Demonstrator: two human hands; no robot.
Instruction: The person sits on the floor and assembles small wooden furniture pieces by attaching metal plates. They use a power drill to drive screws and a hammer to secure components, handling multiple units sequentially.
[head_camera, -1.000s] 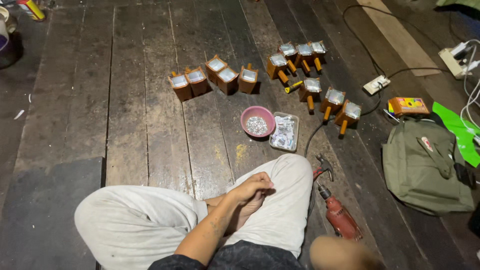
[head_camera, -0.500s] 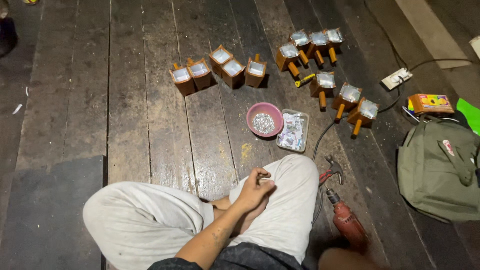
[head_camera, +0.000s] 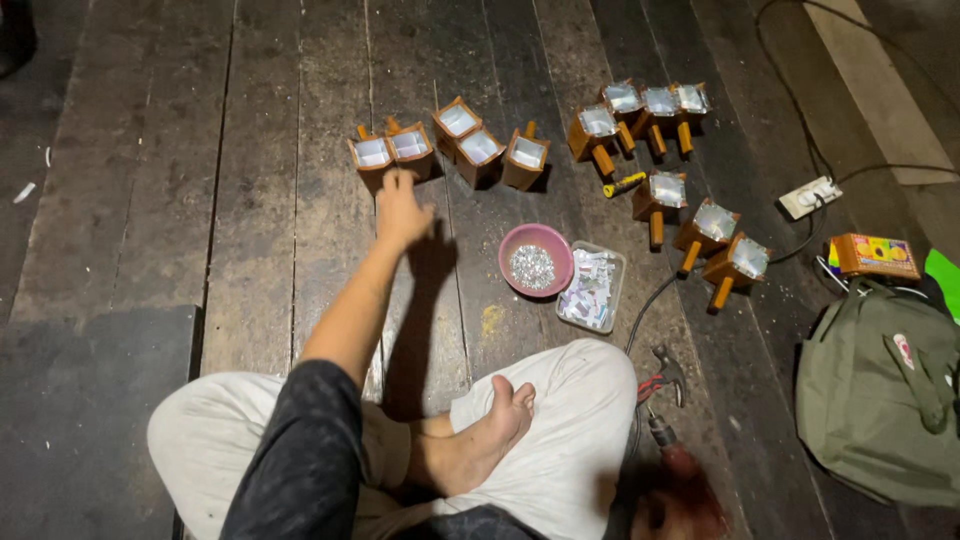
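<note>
Since the earlier frame the left hand (head_camera: 400, 212) has left the lap and stretched forward over the floor (head_camera: 270, 200), and the view has shifted a little, so the boxes sit further left in the picture

At the far left a dark mat (head_camera: 90, 400) covers the near corner of the floor. Next comes the left arm, reaching away from the body toward a row of small brown boxes (head_camera: 450, 148) with pale, shiny insides. The hand is just short of the two leftmost boxes (head_camera: 392, 150), which lie straight ahead of the fingers (head_camera: 398, 182), toward the far edge of the floor. Those fingers look loosely spread and hold nothing; whether they touch a box yet is hard to tell, since the hand covers the near side. The row runs left to right, across the line of the arm, with each box's stub handle pointing away or sideways

Further right stand a pink bowl (head_camera: 536, 260) of small bright bits and, touching it, a clear tray (head_camera: 592, 290) of paper scraps. Beyond them is a second cluster of handled boxes (head_camera: 665, 150). A hammer (head_camera: 662, 378) lies beside the knee

The right hand is not clearly shown: a blurred reddish shape (head_camera: 675, 500) at the bottom edge may hide it, so its grip cannot be told. A green bag (head_camera: 880, 400) is cut off at the right edge
</note>
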